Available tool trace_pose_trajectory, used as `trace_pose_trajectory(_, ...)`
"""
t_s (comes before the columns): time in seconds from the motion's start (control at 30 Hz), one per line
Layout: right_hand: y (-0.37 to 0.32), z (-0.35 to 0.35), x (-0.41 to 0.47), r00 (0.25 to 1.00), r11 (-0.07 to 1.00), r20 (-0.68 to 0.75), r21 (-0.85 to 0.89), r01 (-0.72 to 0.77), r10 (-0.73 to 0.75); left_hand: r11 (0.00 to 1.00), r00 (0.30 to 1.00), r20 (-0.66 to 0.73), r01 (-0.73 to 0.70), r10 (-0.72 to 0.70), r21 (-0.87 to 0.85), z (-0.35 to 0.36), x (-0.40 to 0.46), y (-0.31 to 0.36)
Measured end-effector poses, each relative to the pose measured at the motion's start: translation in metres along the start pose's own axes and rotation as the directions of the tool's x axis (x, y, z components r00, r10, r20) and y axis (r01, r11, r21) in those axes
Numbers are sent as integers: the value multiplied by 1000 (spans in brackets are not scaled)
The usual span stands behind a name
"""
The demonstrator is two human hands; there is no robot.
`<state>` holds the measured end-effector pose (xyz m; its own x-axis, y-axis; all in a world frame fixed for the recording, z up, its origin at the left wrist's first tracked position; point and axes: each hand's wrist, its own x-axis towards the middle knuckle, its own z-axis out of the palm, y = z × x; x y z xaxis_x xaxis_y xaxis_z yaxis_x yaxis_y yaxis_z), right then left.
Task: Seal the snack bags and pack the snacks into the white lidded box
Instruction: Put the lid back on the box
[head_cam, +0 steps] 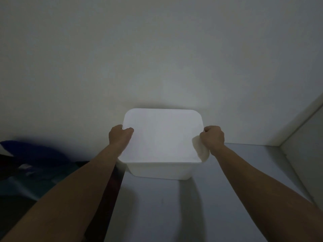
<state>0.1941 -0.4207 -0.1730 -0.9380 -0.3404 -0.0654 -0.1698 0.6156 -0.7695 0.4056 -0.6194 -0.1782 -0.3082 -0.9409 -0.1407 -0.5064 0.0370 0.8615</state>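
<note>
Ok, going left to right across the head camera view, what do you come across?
Dark blue bundle → left hand gripping the lid's left edge → white lidded box → right hand gripping its right edge → white side panel.
</note>
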Motion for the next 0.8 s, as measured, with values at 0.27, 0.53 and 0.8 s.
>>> trace_pose_trajectory(0.27,15,14,17,997,999,52,-4,-53,53,992,997,-75,10,-1,122,11,28,0)
trace_pose_trajectory(0.53,26,33,10,998,994,10,97,-60,59,993,995,-88,-33,43,112,15,35,-9)
trace_pose_trajectory(0.8,23,36,7,1000,998,-5,68,-6,6,997,991,-131,-30,39,70,11,41,-16)
